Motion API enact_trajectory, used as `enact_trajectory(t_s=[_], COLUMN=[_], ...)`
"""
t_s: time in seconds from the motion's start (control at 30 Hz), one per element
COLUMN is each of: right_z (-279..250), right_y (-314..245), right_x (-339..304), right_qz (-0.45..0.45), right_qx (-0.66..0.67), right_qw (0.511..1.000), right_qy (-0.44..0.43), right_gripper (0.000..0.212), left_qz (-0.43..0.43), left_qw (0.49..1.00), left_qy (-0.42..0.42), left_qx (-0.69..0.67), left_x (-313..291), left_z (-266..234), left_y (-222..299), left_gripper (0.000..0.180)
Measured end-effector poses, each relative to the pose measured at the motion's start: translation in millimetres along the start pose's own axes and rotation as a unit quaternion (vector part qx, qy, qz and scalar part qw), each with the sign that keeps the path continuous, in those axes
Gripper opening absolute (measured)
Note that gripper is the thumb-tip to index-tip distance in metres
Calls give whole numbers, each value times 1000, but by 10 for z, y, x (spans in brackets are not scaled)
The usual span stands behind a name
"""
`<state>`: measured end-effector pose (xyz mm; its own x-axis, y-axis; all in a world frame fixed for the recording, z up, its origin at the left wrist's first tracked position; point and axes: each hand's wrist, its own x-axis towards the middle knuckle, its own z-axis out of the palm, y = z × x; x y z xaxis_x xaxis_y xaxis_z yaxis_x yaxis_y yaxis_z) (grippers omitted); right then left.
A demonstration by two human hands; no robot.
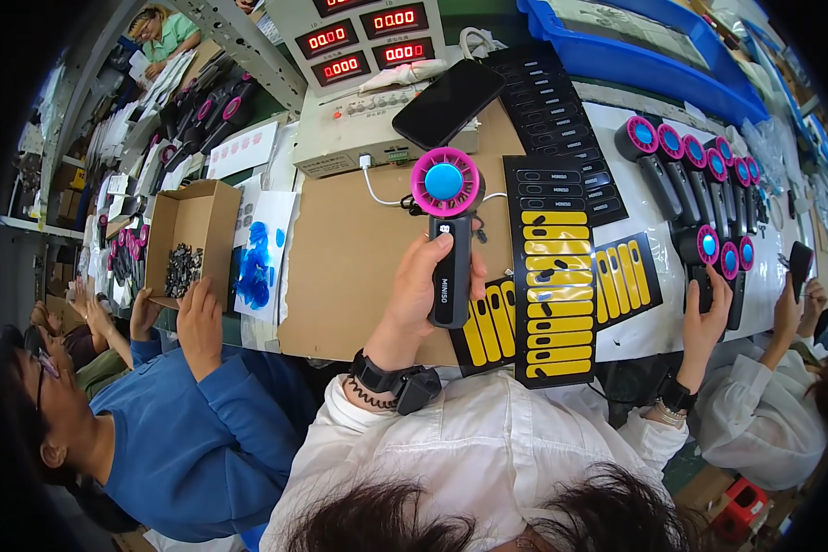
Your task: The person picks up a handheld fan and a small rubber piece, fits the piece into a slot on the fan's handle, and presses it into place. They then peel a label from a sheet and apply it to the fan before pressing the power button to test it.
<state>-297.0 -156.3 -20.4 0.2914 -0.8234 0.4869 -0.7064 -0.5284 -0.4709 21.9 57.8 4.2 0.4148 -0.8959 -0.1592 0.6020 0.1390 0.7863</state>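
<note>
In front of my chest, my left hand (410, 281) is wrapped round the dark handle of a handheld fan (449, 267). Its round head has a pink grille with a blue centre, and a small display glows on the handle. Out to the right, my right hand (707, 313) grips the handle of a second handheld fan (690, 244), at the near end of a group of similar fans (699, 189). Sticker sheets (557, 304), black with yellow strips exposed, lie between my hands. A white charging cable (377, 190) runs behind the raised fan.
A power supply box (331, 138) with red digit displays stands at the back, a black phone (448, 103) on it. Blue trays (616, 55) sit at the far right. To my left, a co-worker in blue holds a cardboard box (213, 216) of small dark parts. Another person sits at right.
</note>
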Motion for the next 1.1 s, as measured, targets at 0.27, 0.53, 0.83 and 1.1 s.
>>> enact_trajectory(t_s=[0.27,0.53,0.83,1.1], right_z=[-2,-54,112,302], right_y=[141,329,-67,-906], right_x=[-3,-64,-175,-118], right_qz=[-21,64,75,-5], right_qx=[-42,-78,124,275], right_qw=[999,991,986,950], right_qy=[-5,-89,-86,-150], right_gripper=[44,52,57,66], left_qz=[18,199,138,277], left_qw=[984,734,675,708], left_qy=[90,293,255,237], left_qx=[152,580,678,605], left_x=[-115,-204,-211,-131], left_z=[-92,-812,-1374,-383], left_y=[191,528,554,444], left_gripper=[34,46,52,51])
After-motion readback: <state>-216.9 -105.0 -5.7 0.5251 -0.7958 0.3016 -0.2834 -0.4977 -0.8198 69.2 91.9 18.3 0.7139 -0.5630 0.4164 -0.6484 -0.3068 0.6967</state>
